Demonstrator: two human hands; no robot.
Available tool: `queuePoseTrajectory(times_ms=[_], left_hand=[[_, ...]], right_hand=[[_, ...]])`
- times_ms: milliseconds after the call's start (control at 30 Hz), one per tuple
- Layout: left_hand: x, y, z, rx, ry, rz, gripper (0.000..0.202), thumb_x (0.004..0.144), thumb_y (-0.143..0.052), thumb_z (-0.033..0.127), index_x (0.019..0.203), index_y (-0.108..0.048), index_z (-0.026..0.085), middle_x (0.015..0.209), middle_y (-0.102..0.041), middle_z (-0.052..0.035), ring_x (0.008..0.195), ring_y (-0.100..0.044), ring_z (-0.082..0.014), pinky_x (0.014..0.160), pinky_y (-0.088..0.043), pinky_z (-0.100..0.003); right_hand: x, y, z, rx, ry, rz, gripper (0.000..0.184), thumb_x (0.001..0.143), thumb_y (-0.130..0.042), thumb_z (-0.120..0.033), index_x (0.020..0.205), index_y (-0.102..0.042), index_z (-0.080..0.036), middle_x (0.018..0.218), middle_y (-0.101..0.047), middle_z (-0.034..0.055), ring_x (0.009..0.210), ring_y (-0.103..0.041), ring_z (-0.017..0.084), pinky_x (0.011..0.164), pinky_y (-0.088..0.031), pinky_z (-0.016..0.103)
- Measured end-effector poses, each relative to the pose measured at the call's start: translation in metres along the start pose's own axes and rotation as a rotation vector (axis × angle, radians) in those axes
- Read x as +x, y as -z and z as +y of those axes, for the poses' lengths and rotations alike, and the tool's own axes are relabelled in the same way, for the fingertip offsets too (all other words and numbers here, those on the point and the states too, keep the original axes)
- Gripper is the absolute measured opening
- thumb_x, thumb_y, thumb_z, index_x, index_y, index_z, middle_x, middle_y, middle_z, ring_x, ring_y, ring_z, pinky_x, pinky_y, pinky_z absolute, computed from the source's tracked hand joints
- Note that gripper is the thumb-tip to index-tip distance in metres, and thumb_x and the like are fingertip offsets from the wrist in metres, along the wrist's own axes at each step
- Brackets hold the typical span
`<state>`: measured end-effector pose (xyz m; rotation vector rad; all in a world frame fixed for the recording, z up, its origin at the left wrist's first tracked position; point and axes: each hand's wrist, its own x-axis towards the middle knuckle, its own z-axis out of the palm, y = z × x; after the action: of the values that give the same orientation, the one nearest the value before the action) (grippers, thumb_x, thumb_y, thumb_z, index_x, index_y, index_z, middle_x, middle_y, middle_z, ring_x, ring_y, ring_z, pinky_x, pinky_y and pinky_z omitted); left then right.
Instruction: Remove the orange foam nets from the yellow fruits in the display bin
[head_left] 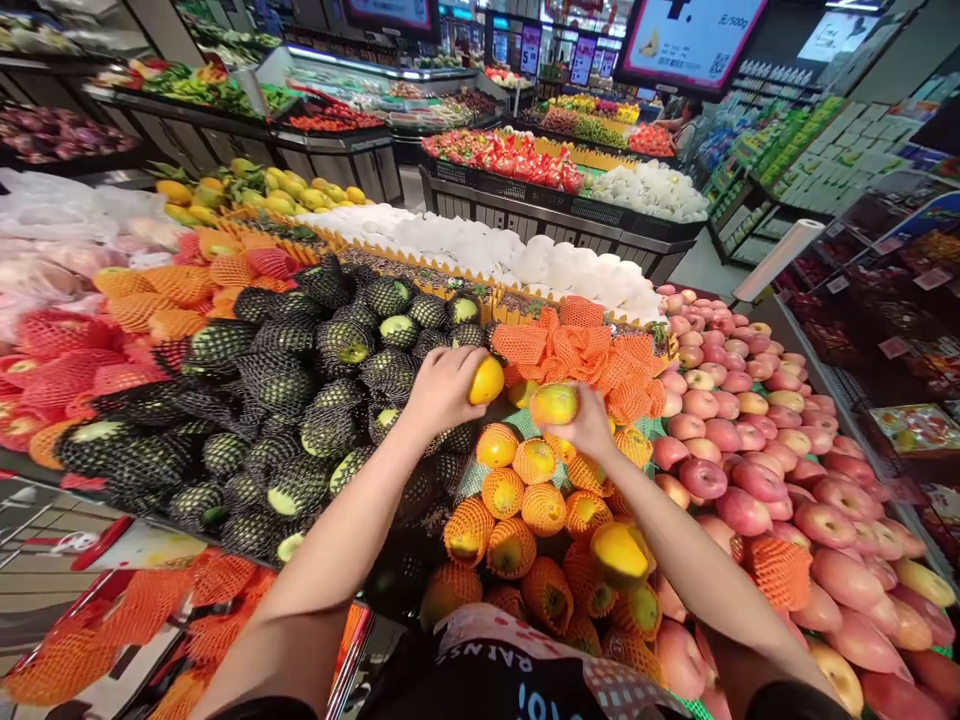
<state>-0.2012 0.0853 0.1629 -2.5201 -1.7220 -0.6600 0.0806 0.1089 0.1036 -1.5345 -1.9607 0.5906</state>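
Observation:
My left hand [446, 388] is closed around a yellow-orange fruit [486, 381] that looks like a mango, above the edge between two heaps. A yellow-green mango [554, 404] is gripped in my right hand [589, 425], a short way to the right. Both fruits are bare, without nets. Under my hands lies a heap of similar fruit in orange foam nets [544, 508]. One bare mango [621, 552] rests on that heap near my right forearm. Just beyond my hands is a pile of loose orange foam nets [559, 347].
Green fruit in black foam nets [277, 380] fills the left side. Pink apples [757, 480] spread across the right. White-wrapped fruit [525, 260] lines the back. More orange nets [217, 590] lie by a shopping cart at lower left. A roll of bags [780, 260] stands right.

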Motion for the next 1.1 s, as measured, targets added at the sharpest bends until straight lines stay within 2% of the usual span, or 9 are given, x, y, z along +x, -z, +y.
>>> queuePoseTrajectory(times_ms=[100,200,267,400,600,800,900,1000,1100], left_hand=[[-0.047,0.016,0.000,-0.011,0.090,0.050,0.067,0.074,-0.071,0.038,0.136,-0.049,0.024,0.137,-0.063,-0.0120,0.126,-0.058,-0.0342,0.109,-0.037,-0.049],[-0.091,0.018,0.001,-0.013,0.138,0.083,0.066,0.077,-0.069,0.046,0.136,-0.049,0.025,0.135,-0.065,-0.0118,0.122,-0.062,-0.0339,0.107,-0.039,-0.050],[-0.115,0.016,0.000,-0.014,0.140,0.099,0.064,0.080,-0.069,0.050,0.135,-0.049,0.026,0.132,-0.067,-0.0120,0.120,-0.064,-0.0336,0.105,-0.041,-0.050],[-0.147,0.010,-0.003,-0.010,0.130,0.126,0.062,0.081,-0.070,0.050,0.133,-0.048,0.026,0.128,-0.070,-0.0123,0.114,-0.067,-0.0329,0.100,-0.044,-0.049],[-0.167,0.002,-0.014,-0.018,0.173,0.088,0.065,0.079,-0.072,0.050,0.134,-0.046,0.026,0.129,-0.069,-0.0124,0.113,-0.068,-0.0334,0.101,-0.044,-0.050],[-0.166,-0.002,-0.016,-0.017,0.190,0.071,0.061,0.080,-0.071,0.049,0.132,-0.049,0.025,0.129,-0.069,-0.0132,0.114,-0.067,-0.0337,0.101,-0.044,-0.050],[-0.165,-0.004,-0.014,-0.020,0.164,0.080,0.060,0.081,-0.070,0.049,0.132,-0.049,0.024,0.129,-0.069,-0.0133,0.114,-0.068,-0.0333,0.101,-0.045,-0.049],[-0.167,-0.005,-0.015,-0.008,0.141,0.094,0.061,0.081,-0.070,0.049,0.132,-0.048,0.024,0.128,-0.069,-0.0141,0.112,-0.068,-0.0329,0.100,-0.045,-0.048],[-0.171,-0.006,-0.018,0.035,0.121,0.114,0.061,0.082,-0.070,0.048,0.132,-0.046,0.021,0.127,-0.069,-0.0152,0.111,-0.068,-0.0320,0.098,-0.044,-0.046]], right_hand=[[0.025,-0.026,-0.006,-0.266,-0.011,-0.299,0.079,0.059,-0.089,-0.042,0.125,-0.053,-0.017,0.120,-0.066,0.0147,0.113,-0.058,0.035,0.096,-0.046,0.045],[0.037,-0.043,-0.006,-0.294,-0.008,-0.475,0.086,0.044,-0.096,-0.030,0.120,-0.057,-0.019,0.106,-0.071,0.0116,0.100,-0.065,0.035,0.085,-0.050,0.040],[0.038,-0.049,-0.005,-0.256,0.020,-0.457,0.086,0.042,-0.095,-0.018,0.120,-0.058,-0.020,0.109,-0.071,0.0111,0.102,-0.065,0.034,0.086,-0.051,0.039],[0.036,-0.051,-0.004,-0.152,0.027,-0.259,0.065,0.065,-0.076,-0.011,0.127,-0.056,-0.019,0.139,-0.059,0.0145,0.124,-0.056,0.029,0.099,-0.046,0.036],[0.035,-0.040,0.006,0.013,-0.024,-0.257,0.040,0.064,-0.074,-0.026,0.100,-0.063,-0.012,0.105,-0.073,0.0037,0.100,-0.066,0.019,0.087,-0.049,0.031],[0.033,-0.052,0.002,-0.017,-0.037,-0.393,0.044,0.067,-0.071,-0.031,0.107,-0.066,-0.013,0.115,-0.071,0.0021,0.103,-0.066,0.016,0.093,-0.049,0.032],[0.043,-0.056,-0.009,-0.132,-0.035,-0.391,0.044,0.069,-0.077,-0.032,0.108,-0.067,-0.014,0.110,-0.072,0.0060,0.105,-0.067,0.025,0.097,-0.049,0.038],[0.065,-0.053,-0.024,-0.235,-0.019,-0.303,0.055,0.074,-0.080,-0.022,0.124,-0.060,-0.011,0.123,-0.067,0.0212,0.121,-0.060,0.040,0.108,-0.041,0.054],[0.096,-0.052,-0.042,-0.379,0.142,-0.191,0.094,0.072,-0.087,-0.028,0.151,-0.039,-0.013,0.159,-0.034,0.0276,0.148,-0.028,0.048,0.119,-0.021,0.063]])
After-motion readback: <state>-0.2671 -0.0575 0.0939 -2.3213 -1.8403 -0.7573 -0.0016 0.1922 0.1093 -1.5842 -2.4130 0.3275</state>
